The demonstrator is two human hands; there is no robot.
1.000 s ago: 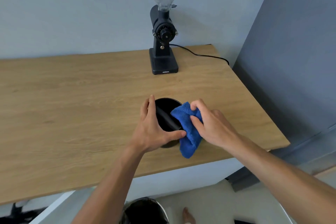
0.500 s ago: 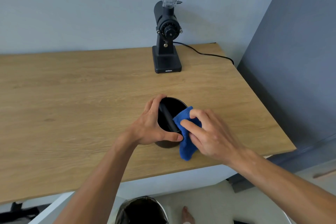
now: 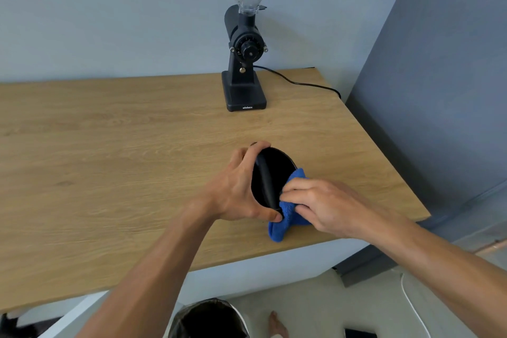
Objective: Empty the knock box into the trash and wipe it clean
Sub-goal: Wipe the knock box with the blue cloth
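Observation:
The black round knock box [image 3: 277, 170] stands on the wooden table [image 3: 109, 159] near its front right part, with a dark bar across its opening. My left hand [image 3: 236, 189] grips the box's left side, thumb at the near rim and fingers over the far rim. My right hand [image 3: 323, 206] presses a blue cloth [image 3: 285, 217] against the box's near right rim and outer wall. Part of the cloth hangs down onto the table in front of the box. The box's inside looks dark; I cannot tell what is in it.
A black coffee grinder [image 3: 245, 63] with a clear hopper stands at the back of the table, its cable [image 3: 301, 84] running off to the right. A trash bin [image 3: 208, 320] with a dark liner sits on the floor below the table's front edge. A grey wall [image 3: 439, 90] borders the right.
The box has turned in my left hand and its bar now runs more front to back. My right hand has slid the cloth from the rim's top down along the near right side.

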